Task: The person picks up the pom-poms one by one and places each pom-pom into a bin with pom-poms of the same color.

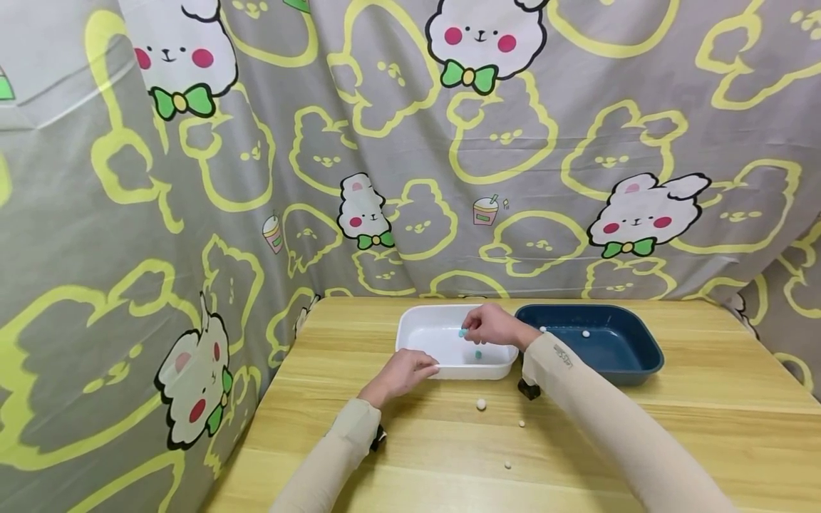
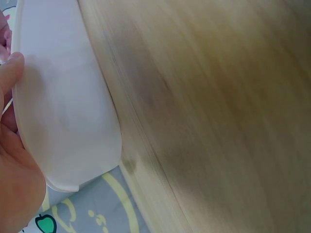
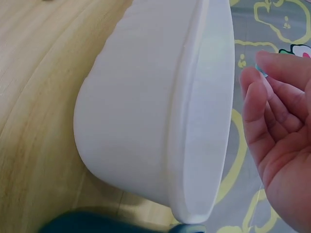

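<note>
A white basin [image 1: 474, 372] stands near the back of the table. My left hand [image 1: 403, 373] grips its near left rim, with the thumb [image 2: 13, 68] on the outer side and the other fingers partly hidden behind the rim. Over the basin, my right hand [image 1: 495, 325] pinches a small teal ball [image 1: 462, 333] between thumb and index finger. In the right wrist view only a sliver of that teal ball [image 3: 261, 71] shows between the fingertips. Another teal ball [image 1: 478, 355] lies inside the white basin, below the right hand.
To the right stands a dark blue basin [image 1: 641, 370] with small white balls [image 1: 586, 333] in it. Several white balls, such as the larger one [image 1: 481, 404], lie on the wooden table [image 1: 436, 463] in front. A patterned curtain [image 1: 410, 164] hangs behind and at the left.
</note>
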A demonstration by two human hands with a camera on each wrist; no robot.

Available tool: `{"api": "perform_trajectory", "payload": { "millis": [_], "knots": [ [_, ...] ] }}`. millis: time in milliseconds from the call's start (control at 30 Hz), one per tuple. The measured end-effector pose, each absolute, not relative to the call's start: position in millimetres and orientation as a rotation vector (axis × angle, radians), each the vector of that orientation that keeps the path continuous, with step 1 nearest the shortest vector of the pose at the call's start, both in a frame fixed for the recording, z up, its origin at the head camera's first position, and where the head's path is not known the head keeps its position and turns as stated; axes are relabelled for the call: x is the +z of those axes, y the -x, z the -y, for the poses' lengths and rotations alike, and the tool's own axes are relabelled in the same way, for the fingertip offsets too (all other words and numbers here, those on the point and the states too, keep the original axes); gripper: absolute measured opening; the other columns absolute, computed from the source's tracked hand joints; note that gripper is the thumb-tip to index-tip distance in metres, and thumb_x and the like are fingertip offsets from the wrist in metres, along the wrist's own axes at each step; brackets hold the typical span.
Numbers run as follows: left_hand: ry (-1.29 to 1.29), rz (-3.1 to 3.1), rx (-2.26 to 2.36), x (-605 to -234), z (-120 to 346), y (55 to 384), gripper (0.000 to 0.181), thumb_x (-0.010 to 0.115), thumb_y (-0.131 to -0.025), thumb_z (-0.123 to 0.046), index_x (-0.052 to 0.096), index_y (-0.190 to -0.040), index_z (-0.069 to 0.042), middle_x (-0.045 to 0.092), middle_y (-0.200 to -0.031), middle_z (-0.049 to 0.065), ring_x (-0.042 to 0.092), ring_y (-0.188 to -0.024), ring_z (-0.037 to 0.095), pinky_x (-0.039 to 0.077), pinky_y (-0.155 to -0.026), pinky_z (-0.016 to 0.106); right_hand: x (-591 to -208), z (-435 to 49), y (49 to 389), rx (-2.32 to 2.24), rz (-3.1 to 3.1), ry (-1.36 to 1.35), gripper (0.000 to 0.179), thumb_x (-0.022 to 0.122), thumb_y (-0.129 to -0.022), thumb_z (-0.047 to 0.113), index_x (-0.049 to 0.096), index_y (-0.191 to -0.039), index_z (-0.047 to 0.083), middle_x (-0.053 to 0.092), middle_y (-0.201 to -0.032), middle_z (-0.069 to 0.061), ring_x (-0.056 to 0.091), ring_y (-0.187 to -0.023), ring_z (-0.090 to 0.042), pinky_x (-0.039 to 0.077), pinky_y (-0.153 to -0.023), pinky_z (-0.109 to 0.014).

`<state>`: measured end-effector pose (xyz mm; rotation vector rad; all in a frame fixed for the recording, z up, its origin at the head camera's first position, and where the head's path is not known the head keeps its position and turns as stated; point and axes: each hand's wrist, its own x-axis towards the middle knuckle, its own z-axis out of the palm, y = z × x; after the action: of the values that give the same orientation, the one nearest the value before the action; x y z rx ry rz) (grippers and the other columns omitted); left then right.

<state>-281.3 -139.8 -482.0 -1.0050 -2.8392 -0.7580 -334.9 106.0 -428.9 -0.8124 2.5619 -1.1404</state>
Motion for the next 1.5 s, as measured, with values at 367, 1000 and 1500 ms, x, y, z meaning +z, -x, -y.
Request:
{"api": "perform_trajectory", "payload": {
  "millis": [367, 1000, 1500],
  "knots": [
    [0.992, 2.855, -0.741, -481.1, 138.9, 280.1, 0.020, 0.060, -0.094, -0.028, 0.075, -0.090, -0.015, 0.065, -0.079, -0.010, 0.054, -0.070, 0.000, 0.045, -0.068, 0.018, -433.8, -100.7, 343.0, -1.040, -2.591, 0.740, 0.007, 0.069, -0.086, 0.009, 0.070, -0.090, 0.004, 0.066, -0.073, -0.003, 0.062, -0.062, -0.017, 0.051, -0.059, -0.029],
    [1.018, 2.822, -0.713, -478.3, 139.2, 278.7, 0.019, 0.060, -0.094, -0.026, 0.075, -0.089, -0.015, 0.066, -0.079, -0.010, 0.054, -0.070, 0.000, 0.045, -0.067, 0.018, -431.8, -88.3, 353.2, -0.947, -2.584, 0.724, 0.008, 0.069, -0.085, 0.008, 0.070, -0.091, 0.003, 0.064, -0.069, -0.002, 0.059, -0.060, -0.014, 0.049, -0.059, -0.028],
    [1.026, 2.807, -0.703, -480.9, 140.3, 280.6, 0.018, 0.060, -0.094, -0.026, 0.075, -0.090, -0.015, 0.066, -0.079, -0.009, 0.056, -0.072, 0.001, 0.046, -0.070, 0.019, -435.2, -75.6, 359.7, -0.879, -2.595, 0.730, 0.005, 0.068, -0.084, 0.005, 0.069, -0.088, 0.002, 0.064, -0.068, -0.004, 0.060, -0.059, -0.014, 0.049, -0.057, -0.026]
  ]
}}
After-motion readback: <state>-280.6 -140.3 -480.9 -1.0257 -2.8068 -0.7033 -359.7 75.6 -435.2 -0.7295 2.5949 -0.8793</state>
